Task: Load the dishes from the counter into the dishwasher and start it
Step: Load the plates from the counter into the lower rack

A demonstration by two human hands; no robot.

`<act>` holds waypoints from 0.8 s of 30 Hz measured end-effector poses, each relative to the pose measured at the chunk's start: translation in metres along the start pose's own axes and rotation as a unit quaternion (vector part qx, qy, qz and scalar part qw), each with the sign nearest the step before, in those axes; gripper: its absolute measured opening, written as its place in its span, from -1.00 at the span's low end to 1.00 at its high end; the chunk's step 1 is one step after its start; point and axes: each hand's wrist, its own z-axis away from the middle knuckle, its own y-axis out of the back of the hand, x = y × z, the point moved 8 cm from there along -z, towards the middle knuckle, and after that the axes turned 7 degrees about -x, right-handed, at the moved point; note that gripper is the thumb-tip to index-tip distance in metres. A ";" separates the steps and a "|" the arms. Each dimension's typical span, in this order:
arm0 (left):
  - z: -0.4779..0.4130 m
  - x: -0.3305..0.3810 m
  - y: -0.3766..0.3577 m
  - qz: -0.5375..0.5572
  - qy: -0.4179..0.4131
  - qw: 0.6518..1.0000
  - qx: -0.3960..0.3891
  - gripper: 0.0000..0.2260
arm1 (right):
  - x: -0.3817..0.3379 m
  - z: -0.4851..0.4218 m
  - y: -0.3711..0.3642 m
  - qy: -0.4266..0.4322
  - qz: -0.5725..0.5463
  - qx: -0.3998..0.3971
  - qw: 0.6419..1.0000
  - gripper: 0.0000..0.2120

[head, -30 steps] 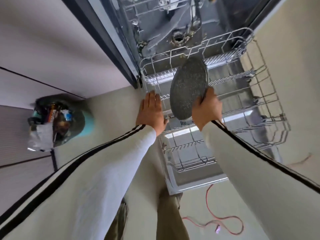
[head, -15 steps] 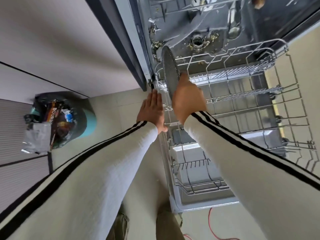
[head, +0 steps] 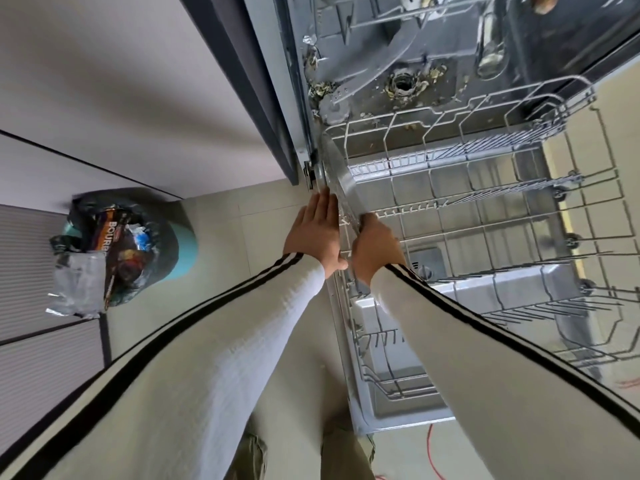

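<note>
Though partly hidden, the packet in the rubbish bag reads "BOURB". At the left rim of the lower rack the plate stands on edge (blurred), its near edge gripped by the right hand, fingers curled; the left hand, fingers straight, lies just outside; open rows lie rightward.
</note>
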 end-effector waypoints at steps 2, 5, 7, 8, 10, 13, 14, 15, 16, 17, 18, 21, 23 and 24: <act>0.001 0.001 0.001 -0.009 0.000 1.000 0.004 0.16 | 0.021 0.002 -0.012 -0.016 -0.033 -0.017 0.999 -0.75; 0.001 0.000 -0.002 -0.019 0.001 1.000 0.006 0.11 | 0.044 0.009 -0.026 -0.022 -0.039 -0.033 0.998 -0.64; 0.003 0.002 -0.004 -0.032 -0.002 0.999 0.009 0.03 | 0.048 0.015 -0.025 -0.019 -0.032 -0.019 0.999 -0.47; 0.004 0.003 -0.004 -0.033 -0.006 0.999 0.013 -0.01 | 0.046 0.017 -0.023 -0.013 -0.027 -0.006 1.000 -0.40; 0.010 0.005 -0.004 -0.023 -0.006 0.999 0.027 -0.05 | 0.038 0.022 -0.018 0.012 -0.006 0.013 1.000 -0.30; 0.016 0.004 -0.007 -0.011 0.006 0.999 0.034 -0.08 | 0.028 0.028 -0.015 0.033 -0.003 0.008 0.999 -0.26; 0.017 0.001 -0.010 -0.002 0.021 0.999 0.025 -0.05 | 0.026 0.030 -0.014 0.035 -0.008 0.007 0.999 -0.27; 0.020 -0.002 -0.012 0.011 0.038 0.999 0.014 -0.01 | 0.024 0.032 -0.012 0.041 -0.009 0.011 0.999 -0.28; 0.023 -0.004 -0.013 0.024 0.051 0.998 0.007 0.02 | 0.021 0.035 -0.010 0.049 -0.004 0.017 0.999 -0.30; 0.025 -0.005 -0.013 0.036 0.056 0.998 0.008 0.02 | 0.017 0.037 -0.008 0.060 0.006 0.024 0.998 -0.31; 0.028 -0.004 -0.011 0.044 0.052 0.998 0.017 -0.02 | 0.012 0.039 -0.007 0.068 0.021 0.029 0.997 -0.32; 0.035 0.007 -0.003 0.062 0.012 0.997 0.049 -0.20 | 0.000 0.038 -0.004 0.075 0.072 0.043 0.994 -0.48; 0.039 0.014 -0.002 0.049 -0.014 0.997 0.054 -0.21 | -0.010 0.037 0.005 0.068 0.111 0.081 0.988 -0.74; 0.040 0.017 -0.003 0.035 -0.024 0.998 0.047 -0.18 | -0.014 0.039 0.013 0.061 0.119 0.106 0.985 -0.81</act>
